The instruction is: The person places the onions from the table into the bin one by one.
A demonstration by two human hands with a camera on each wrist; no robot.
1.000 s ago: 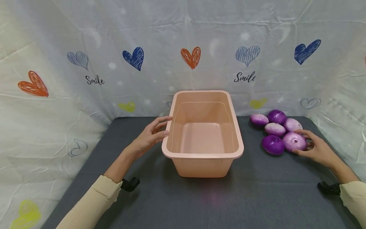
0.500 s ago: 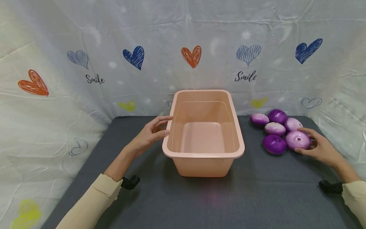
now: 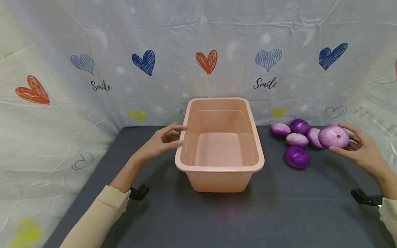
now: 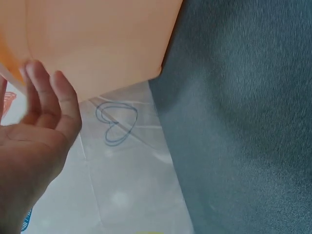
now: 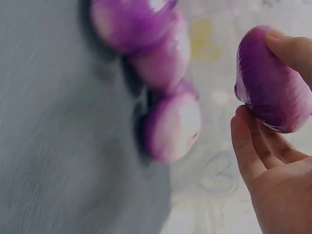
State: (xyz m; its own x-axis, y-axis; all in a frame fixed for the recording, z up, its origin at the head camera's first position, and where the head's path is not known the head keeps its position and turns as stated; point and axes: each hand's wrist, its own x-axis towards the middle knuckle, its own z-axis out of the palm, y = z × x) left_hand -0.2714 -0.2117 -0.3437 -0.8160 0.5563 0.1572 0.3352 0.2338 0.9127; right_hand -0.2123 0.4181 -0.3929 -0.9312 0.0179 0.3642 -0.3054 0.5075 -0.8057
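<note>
In the head view my left hand (image 3: 164, 139) rests at the left rim of a peach plastic tub (image 3: 223, 179), fingertips and thumb spread along it. The left wrist view shows the relaxed fingers (image 4: 66, 92) in front of the tub's outer wall (image 4: 102, 39). My right hand (image 3: 363, 148) grips a pale purple onion (image 3: 334, 137) between thumb and fingers, raised above the table. Seen from the right wrist, the thumb presses one side of that onion (image 5: 270, 83) and the fingers support the other. Several more onions (image 3: 296, 157) lie grouped to its left.
A dark grey cloth (image 3: 217, 220) covers the table. Behind it hangs a white curtain (image 3: 173, 38) printed with hearts. The tub stands between the left hand and the loose onions, its inside bare. Each wrist wears a black strap (image 3: 366, 198).
My right hand has lifted the onion off the table, moving it up and right, away from the others. My left hand stays at the tub's rim.
</note>
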